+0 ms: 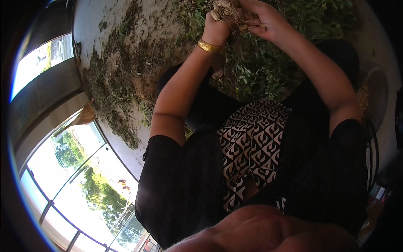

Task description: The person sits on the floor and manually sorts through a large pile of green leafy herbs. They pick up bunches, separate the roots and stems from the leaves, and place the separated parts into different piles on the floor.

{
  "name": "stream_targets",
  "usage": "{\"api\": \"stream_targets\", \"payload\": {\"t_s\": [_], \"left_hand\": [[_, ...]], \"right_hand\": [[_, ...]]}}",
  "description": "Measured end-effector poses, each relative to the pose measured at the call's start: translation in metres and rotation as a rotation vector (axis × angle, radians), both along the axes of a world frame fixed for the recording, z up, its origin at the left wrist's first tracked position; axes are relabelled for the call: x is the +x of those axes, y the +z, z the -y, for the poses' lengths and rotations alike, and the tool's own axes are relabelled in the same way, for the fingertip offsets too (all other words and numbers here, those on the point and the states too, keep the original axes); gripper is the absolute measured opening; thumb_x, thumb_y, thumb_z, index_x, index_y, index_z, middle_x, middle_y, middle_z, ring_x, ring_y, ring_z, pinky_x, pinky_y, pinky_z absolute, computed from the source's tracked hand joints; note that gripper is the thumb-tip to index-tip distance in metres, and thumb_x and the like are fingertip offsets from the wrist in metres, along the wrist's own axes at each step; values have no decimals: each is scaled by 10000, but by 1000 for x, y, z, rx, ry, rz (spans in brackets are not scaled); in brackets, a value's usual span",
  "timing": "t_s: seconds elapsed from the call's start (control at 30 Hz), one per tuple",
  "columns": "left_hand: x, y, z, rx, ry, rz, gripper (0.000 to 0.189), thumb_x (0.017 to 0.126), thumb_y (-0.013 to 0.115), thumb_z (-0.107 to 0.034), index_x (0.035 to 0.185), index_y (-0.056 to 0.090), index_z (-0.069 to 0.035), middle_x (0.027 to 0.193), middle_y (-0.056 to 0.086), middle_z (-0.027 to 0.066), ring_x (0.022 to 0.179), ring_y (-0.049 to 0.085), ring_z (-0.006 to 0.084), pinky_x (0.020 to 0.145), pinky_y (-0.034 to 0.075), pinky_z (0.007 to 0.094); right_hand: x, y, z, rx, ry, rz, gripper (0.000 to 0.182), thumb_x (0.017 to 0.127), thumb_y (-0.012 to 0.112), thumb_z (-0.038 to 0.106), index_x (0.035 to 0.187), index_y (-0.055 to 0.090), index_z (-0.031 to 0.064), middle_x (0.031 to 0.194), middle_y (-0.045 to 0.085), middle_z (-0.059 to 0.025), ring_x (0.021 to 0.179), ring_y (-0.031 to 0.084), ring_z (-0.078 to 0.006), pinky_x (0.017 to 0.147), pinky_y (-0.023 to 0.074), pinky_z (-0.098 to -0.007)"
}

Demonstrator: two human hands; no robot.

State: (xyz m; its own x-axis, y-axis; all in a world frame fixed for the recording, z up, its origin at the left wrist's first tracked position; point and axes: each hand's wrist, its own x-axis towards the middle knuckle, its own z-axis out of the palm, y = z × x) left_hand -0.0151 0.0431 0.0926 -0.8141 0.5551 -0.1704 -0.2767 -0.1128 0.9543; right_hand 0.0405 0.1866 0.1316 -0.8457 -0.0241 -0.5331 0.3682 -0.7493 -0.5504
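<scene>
At the top edge, my left hand point(217, 30), with a gold-coloured bangle point(208, 46) on its wrist, is closed around a peanut plant's roots. Pale, soil-marked peanut pods point(223, 6) and thin tangled roots stick out above the fist. My right hand point(263, 20) meets the bunch from the right, its fingers bent against the roots and a small pod point(262, 25) showing at them. Its thumb side is partly cut off by the frame. Leafy green peanut plants point(252, 69) lie beneath both hands, between the knees.
Drier stripped-looking plants and loose soil point(126, 69) spread over the pale floor point(135, 116) on the left. At right stands a round container point(376, 94) beside or holding a pile of peanut pods point(363, 99). Glazed doors or windows point(75, 167) line the left side.
</scene>
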Motion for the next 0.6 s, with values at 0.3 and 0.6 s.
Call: {"api": "stream_targets", "payload": {"t_s": [0.3,0.6], "left_hand": [[-19,-18,20,62,53,-55,240,906,638,-173,1093,600,-26,888,667,82,694,649,166,504,508,274],[-28,11,29,98,65,-30,104,905,621,-150,918,601,-50,656,593,20,449,537,117,352,391,232]], "right_hand": [[57,26,-87,-45,315,-401,152,966,515,169,985,596,42,647,436,-6,451,295,-32,309,188,-178],[292,-91,-426,1049,-360,428,317,958,540,307,1129,552,40,907,552,-76,798,491,-148,680,379,-271]]}}
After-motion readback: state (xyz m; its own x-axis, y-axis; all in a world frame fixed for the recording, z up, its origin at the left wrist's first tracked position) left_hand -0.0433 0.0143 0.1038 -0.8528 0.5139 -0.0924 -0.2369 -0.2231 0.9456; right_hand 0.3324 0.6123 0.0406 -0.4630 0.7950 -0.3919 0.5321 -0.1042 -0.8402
